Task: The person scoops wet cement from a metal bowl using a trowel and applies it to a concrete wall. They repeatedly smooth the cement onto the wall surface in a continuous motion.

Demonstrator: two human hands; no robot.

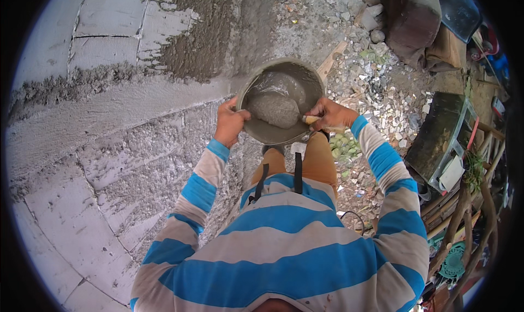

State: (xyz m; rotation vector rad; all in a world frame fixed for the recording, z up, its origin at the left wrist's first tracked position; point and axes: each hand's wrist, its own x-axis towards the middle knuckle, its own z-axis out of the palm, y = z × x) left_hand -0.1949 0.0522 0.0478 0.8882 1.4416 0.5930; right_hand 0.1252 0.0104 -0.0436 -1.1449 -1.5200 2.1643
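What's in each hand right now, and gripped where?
Left hand grips the left rim of the metal pan of wet mortar. Right hand holds a trowel by its wooden handle, blade in the mortar.

Left hand (pixel 229 124) gripping, right hand (pixel 334 114) closed, both arms raised forward

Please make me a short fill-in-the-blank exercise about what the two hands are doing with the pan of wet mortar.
1. The left hand grips the ____ of the metal pan.
2. The right hand holds a tool by its ____ handle.
3. The pan holds wet grey ____.
4. The block wall stands on the person's ____ side.

Missing words: rim; wooden; mortar; left
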